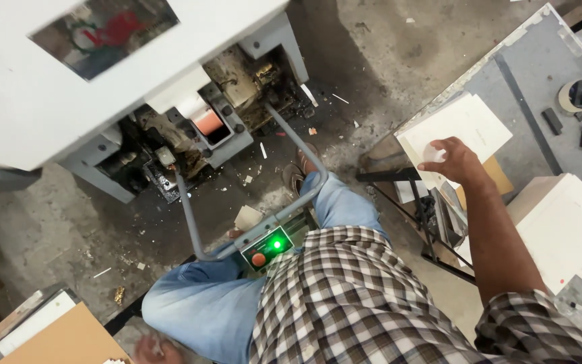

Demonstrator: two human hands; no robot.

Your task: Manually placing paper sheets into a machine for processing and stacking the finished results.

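My right hand (454,160) reaches out to a stack of white sheets (469,121) on the grey table (540,61) at the right. Its thumb and fingers pinch the near corner of the top sheet. My left hand (153,351) is low at the bottom edge beside my left knee, mostly cut off by the frame, with something small and white against its fingers. Between my knees stands a small control box (267,248) with a lit green lamp and an orange-red button.
A large grey-white machine (69,74) fills the upper left, its dirty open works holding an orange part (207,122). A bent grey tube (190,216) carries the control box. A second white stack (567,229), a tape roll (579,94) and brown cardboard (69,337) lie around. The concrete floor is littered with scraps.
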